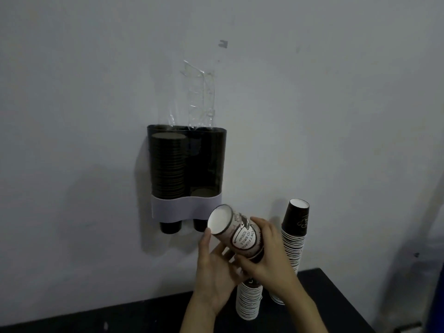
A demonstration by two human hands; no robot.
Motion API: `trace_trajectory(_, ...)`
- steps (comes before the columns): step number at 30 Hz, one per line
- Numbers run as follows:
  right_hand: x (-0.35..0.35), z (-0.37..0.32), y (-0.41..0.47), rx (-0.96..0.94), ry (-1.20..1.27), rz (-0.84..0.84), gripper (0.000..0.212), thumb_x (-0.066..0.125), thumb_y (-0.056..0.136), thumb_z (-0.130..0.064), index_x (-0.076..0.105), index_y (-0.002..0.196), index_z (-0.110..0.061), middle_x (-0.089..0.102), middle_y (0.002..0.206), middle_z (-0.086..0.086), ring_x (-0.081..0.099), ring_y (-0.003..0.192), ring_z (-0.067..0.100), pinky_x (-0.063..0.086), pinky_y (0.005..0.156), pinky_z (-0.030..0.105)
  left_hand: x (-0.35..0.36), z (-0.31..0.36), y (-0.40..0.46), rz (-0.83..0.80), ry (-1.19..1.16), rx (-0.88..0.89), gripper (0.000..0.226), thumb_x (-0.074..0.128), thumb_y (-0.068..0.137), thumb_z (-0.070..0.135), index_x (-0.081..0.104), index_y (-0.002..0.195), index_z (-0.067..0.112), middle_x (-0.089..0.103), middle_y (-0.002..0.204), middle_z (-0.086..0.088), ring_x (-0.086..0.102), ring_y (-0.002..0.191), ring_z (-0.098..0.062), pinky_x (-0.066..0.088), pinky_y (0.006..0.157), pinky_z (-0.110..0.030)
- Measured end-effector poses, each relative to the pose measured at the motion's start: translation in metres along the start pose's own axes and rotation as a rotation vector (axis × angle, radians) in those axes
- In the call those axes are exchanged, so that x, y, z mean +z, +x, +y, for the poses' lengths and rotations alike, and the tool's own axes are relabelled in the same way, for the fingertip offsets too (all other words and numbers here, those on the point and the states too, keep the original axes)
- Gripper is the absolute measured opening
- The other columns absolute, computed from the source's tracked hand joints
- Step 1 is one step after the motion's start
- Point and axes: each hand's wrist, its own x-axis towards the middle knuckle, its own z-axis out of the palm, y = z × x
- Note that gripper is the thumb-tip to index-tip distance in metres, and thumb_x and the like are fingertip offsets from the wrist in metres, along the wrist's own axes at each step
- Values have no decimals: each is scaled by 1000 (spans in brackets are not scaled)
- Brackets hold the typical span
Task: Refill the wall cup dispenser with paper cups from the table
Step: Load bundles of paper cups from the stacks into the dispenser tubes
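Held cups: a short nested stack of paper cups (236,233), tipped with its white mouth toward 10 o'clock, just below the dispenser's right side.
Left hand (213,267): cradles the stack from beneath, thumb at the rim.
Right hand (266,251): wrapped round the stack's lower end.
Dispenser (186,174): on the wall; left tube looks full, right tube nearly empty, though the dark plastic makes this uncertain.
Spare stacks: one tall stack (294,239) at 3 o'clock, another (248,299) at 6 o'clock, both on the black table (336,299).
Handling: light, thin-walled, easily crushed; grip the nested section, not the open rim.
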Motion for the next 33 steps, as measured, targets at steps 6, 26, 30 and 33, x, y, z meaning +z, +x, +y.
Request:
trace_trajectory(6,8,-25,-9,170,351,16,54,62,71,-59,35,118,-56,31,143,-3,31,133,12,32,108,30,-17,5,-26,-55,-269,65,57,54,62,42,63,106,6,64,109,-21,58,98,-38,43,88,-49)
trace_trajectory(26,15,-234,230,-264,-512,-44,70,63,82,-42,36,137,-9,51,134,18,43,126,34,31,106,39,-26,82,-59,639,-1,166,53,31,96,36,35,138,5,32,147,-19,34,132,-38,31,100,-50)
trace_trajectory(30,29,-222,237,-231,-658,-195,62,52,89,-45,39,138,-11,48,139,19,37,132,34,27,108,40,-34,83,-53,640,22,207,51,31,97,33,34,138,4,31,147,-22,33,133,-39,27,106,-50)
trace_trajectory(33,27,-220,237,-185,-658,-314,60,44,89,-55,50,132,-14,47,141,14,38,134,33,28,111,40,-41,80,-48,635,26,229,50,31,97,34,35,137,4,33,146,-22,34,132,-38,26,106,-50)
